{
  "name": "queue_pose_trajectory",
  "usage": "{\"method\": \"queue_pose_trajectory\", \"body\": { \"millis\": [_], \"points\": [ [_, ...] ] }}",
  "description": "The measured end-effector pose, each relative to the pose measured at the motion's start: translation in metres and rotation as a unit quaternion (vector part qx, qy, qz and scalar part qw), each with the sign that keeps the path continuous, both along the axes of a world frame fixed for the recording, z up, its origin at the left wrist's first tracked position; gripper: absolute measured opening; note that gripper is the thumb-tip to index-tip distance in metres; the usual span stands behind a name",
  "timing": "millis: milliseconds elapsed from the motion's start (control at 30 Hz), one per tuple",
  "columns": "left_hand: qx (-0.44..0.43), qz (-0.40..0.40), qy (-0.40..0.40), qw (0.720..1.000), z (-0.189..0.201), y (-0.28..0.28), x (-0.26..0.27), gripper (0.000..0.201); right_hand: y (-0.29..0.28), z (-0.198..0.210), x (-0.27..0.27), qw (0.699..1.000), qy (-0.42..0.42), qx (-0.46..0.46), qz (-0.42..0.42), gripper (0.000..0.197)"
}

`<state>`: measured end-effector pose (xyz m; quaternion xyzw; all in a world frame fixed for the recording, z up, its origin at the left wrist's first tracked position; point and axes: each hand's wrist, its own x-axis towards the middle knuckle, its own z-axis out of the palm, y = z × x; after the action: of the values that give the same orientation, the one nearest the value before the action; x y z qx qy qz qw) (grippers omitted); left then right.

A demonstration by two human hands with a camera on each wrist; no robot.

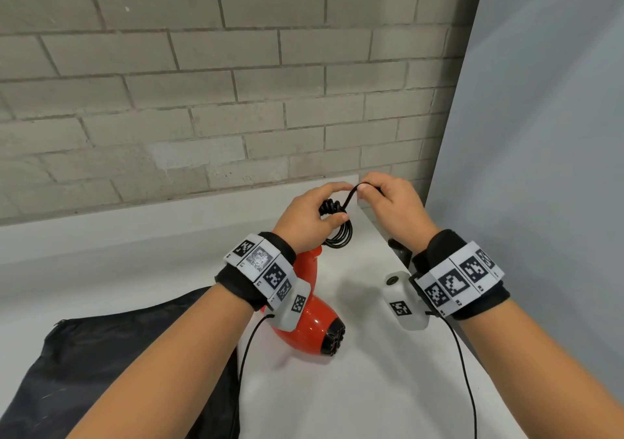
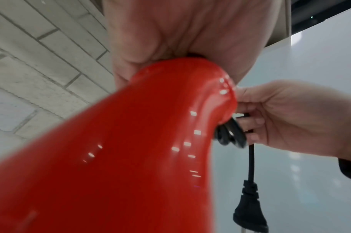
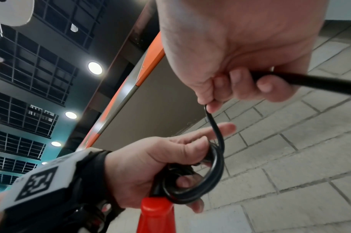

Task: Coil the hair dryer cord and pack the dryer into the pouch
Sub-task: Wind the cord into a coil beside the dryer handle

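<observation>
A glossy red hair dryer [image 1: 305, 317] hangs below my left hand [image 1: 312, 214], its dark nozzle end pointing toward me; it fills the left wrist view [image 2: 130, 149]. My left hand grips the coiled black cord [image 1: 339, 232] at the end of the handle [image 3: 156, 209]. My right hand [image 1: 388, 198] pinches the cord's free end [image 1: 351, 193] just right of the coil, drawn taut. The coil's loops [image 3: 206, 178] circle my left fingers. The black plug [image 2: 250, 209] dangles under my right hand [image 2: 290, 116]. The black pouch [image 1: 111, 367] lies flat at lower left.
The white table [image 1: 371, 388] meets a grey brick wall [image 1: 202, 83] at the back. Its right edge runs diagonally beside a pale panel [image 1: 540, 134]. Thin black sensor cables [image 1: 466, 371] trail from both wristbands.
</observation>
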<state>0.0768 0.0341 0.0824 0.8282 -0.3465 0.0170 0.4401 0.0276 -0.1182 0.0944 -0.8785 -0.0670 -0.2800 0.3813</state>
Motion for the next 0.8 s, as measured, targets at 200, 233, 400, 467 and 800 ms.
{"method": "queue_pose_trajectory", "body": {
  "millis": [200,233,400,467,800],
  "points": [
    [-0.015,0.02,0.057,0.998,0.001,0.002,0.002,0.016,-0.006,-0.008,-0.003,0.998,0.01,0.055,0.039,0.017],
    [-0.035,0.03,0.075,0.996,0.0,0.003,0.003,0.015,-0.009,-0.013,-0.003,0.997,0.019,0.06,0.037,0.017],
    [-0.121,0.077,0.079,0.987,-0.007,0.004,0.006,0.009,-0.029,-0.062,-0.001,0.985,0.163,0.053,0.012,0.016],
    [-0.155,0.093,0.072,0.981,-0.011,0.004,0.007,0.008,-0.034,-0.079,-0.002,0.981,0.195,-0.006,-0.013,0.015],
    [-0.218,0.111,0.034,0.969,-0.017,-0.008,0.005,0.017,0.003,-0.046,-0.02,0.957,-0.119,0.262,0.03,0.024]
  ]
}}
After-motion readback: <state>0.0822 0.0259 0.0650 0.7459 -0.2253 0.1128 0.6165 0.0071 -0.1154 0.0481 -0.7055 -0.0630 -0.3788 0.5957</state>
